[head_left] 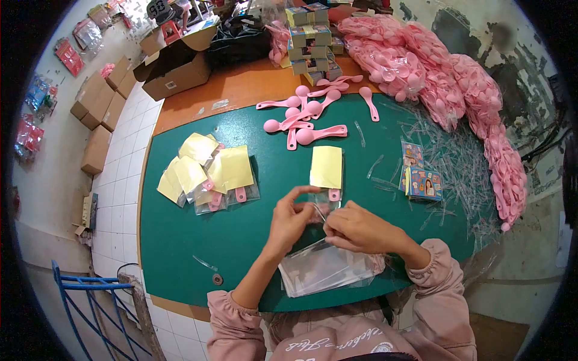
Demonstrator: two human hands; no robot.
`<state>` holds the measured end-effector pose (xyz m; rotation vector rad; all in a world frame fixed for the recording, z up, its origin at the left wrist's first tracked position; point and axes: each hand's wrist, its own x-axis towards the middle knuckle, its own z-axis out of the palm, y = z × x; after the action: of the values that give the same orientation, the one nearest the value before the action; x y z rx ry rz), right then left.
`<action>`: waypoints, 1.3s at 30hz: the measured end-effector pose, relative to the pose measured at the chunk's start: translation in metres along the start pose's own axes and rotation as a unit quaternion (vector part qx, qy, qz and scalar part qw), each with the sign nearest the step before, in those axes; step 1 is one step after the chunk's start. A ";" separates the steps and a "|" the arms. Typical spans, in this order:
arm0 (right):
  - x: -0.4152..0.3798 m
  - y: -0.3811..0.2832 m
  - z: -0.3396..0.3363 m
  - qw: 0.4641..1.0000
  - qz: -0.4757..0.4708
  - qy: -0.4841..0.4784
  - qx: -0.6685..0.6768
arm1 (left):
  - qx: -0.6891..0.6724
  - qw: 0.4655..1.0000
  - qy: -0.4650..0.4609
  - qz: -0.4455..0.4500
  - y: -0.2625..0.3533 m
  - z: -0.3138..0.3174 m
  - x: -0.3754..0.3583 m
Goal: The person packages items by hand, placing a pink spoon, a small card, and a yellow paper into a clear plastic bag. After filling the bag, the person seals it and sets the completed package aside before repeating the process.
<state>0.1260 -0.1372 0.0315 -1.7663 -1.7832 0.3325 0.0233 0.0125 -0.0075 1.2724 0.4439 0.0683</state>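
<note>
A clear plastic bag holding a yellow card [326, 167] and a pink spoon, its handle end [334, 194] showing, lies flat just beyond my hands. My left hand [289, 221] has its thumb and fingers curled at the bag's near end, pinching the clear plastic. Close on its right, my right hand [362, 228] is closed, fingertips pressed together at a thin, shiny edge of plastic; exactly what it pinches is hidden. Under my wrists rests a stack of flat clear bags [328, 268]. Several loose pink spoons [322, 133] lie farther up the green mat.
Filled bags with yellow cards [236, 167] are piled at left. At right lie printed cards [424, 183] and many clear strips [451, 159]. Bulk bags of pink spoons [433, 75] line the right edge. Card bundles [309, 45] and an open carton [177, 72] stand at the back.
</note>
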 end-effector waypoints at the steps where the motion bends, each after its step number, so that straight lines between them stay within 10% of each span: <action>1: -0.001 -0.005 -0.012 0.997 0.024 -0.055 0.048 | -0.013 0.999 0.030 0.015 -0.002 -0.004 0.002; 7: -0.045 0.066 -0.134 0.953 0.211 -0.031 0.213 | -0.035 0.999 0.000 -0.034 0.013 0.000 -0.005; 9: -0.082 0.123 -0.161 0.914 0.370 0.067 -0.152 | -0.029 0.999 -0.010 -0.031 0.011 0.001 -0.004; 10: -0.083 0.128 -0.166 0.756 0.466 0.127 -0.442 | -0.037 0.999 -0.017 -0.033 0.011 0.000 -0.003; 13: -0.075 0.088 -0.140 0.718 0.416 0.177 -0.529 | -0.041 0.998 -0.028 -0.026 0.005 -0.001 0.000; 15: -0.044 0.054 -0.104 0.932 0.137 0.176 -0.285 | -0.034 0.998 -0.036 -0.025 0.002 0.002 -0.002; 17: -0.023 0.022 -0.047 0.982 0.154 0.071 -0.086 | -0.056 0.998 -0.027 -0.022 0.008 0.006 -0.003; 24: -0.017 0.031 -0.003 0.976 0.123 0.179 -0.023 | -0.100 0.993 -0.058 -0.025 0.017 -0.001 -0.007; 30: -0.020 0.033 -0.004 0.964 0.154 0.172 0.133 | 0.312 0.933 0.023 0.176 0.009 0.008 -0.001; 39: -0.022 0.038 0.002 0.924 0.211 0.140 0.287 | 0.268 0.951 0.060 0.139 0.006 0.013 -0.002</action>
<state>0.1545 -0.1545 0.0033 -1.6380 -0.9584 0.6635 0.0277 0.0024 0.0016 1.8704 0.3973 0.2802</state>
